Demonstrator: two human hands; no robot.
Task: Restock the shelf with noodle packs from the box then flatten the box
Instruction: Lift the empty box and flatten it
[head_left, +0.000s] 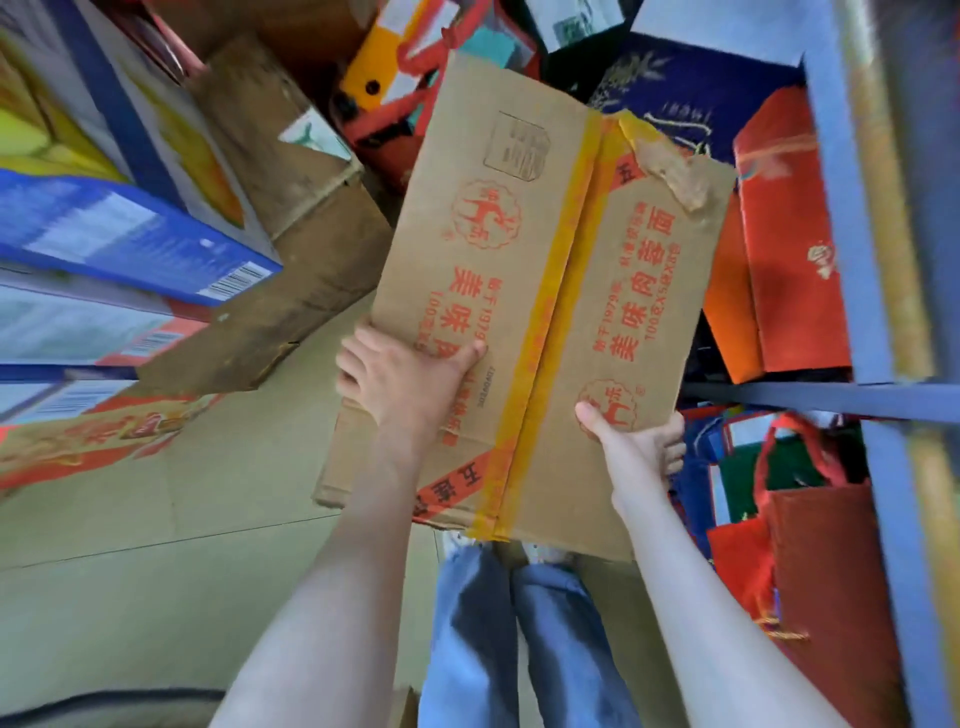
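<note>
The brown cardboard box with red print and a yellow tape strip down its middle looks pressed flat, held up in front of me over my legs. My left hand grips its left edge, thumb on the printed face. My right hand holds the lower right edge, thumb on top and fingers underneath. A torn strip of tape hangs at the box's upper right corner. No noodle packs are visible.
Stacked cartons fill the left side, with brown boxes behind them. A blue metal shelf frame on the right holds red and orange gift bags. More bags sit lower. Beige tiled floor lies below.
</note>
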